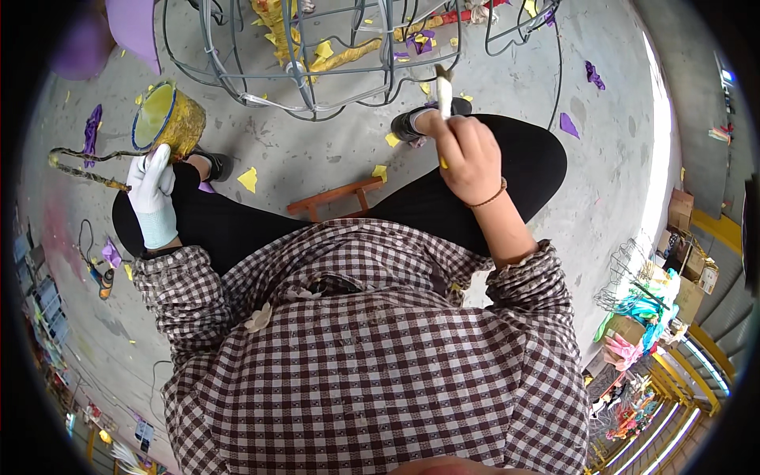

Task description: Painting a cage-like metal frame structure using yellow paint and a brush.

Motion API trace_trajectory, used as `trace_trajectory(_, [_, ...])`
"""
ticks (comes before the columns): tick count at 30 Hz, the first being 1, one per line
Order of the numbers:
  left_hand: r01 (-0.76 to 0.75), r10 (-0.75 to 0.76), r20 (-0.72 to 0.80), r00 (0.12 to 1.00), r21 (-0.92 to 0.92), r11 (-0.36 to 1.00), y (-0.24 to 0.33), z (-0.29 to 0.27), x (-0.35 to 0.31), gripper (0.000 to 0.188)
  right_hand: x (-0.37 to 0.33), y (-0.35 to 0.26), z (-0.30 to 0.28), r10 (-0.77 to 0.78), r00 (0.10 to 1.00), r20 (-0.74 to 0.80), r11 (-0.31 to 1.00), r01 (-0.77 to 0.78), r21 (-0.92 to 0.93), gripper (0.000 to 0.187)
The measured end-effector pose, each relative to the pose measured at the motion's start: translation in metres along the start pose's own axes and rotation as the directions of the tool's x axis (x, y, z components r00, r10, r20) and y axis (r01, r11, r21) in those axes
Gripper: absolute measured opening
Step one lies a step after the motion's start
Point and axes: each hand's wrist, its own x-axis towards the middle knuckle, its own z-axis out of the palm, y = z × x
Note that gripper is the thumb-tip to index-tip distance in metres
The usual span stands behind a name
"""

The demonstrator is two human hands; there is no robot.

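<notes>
My left hand, in a white glove with a pale blue cuff, is closed on a small cup above my left knee. The cup is crusted with yellow and has a blue rim; a bent wire handle loops out to its left. Bare, my right hand grips a paintbrush with a pale ferrule, its dark bristles pointing away from me. The bristles are beside the lower right of a grey wire frame. Whether they touch it I cannot tell.
Yellow-wrapped rods lie within the frame. A low reddish-brown wooden stool is between my legs. Yellow and purple scraps litter the concrete floor. A purple shape rises at the far left. Boxes and coloured cloth are piled at the right.
</notes>
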Motion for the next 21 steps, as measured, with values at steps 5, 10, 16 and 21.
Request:
trace_trajectory(5, [-0.028, 0.027, 0.025, 0.999, 0.014, 1.0, -0.002, -0.004, -0.004, 0.011, -0.006, -0.008, 0.009, 0.11, 0.993, 0.047, 0.928, -0.12, 0.354, 0.017])
trace_trajectory(10, [-0.013, 0.008, 0.081, 0.997, 0.062, 0.998, 0.01, 0.009, -0.024, 0.005, -0.008, 0.014, 0.008, 0.496, 0.868, -0.005, 0.737, -0.418, 0.53, 0.015])
trace_trajectory(16, [0.022, -0.017, 0.144, 0.989, -0.037, 0.999, 0.006, 0.027, -0.059, 0.02, -0.032, 0.023, 0.027, 0.921, 0.211, 0.326, -0.168, -0.54, 0.825, 0.012])
trace_trajectory(21, [0.114, -0.105, 0.219, 0.97, -0.031, 0.993, -0.015, 0.033, -0.064, 0.027, -0.047, 0.037, 0.068, 0.666, 0.067, 0.743, -0.737, -0.093, 0.669, 0.018])
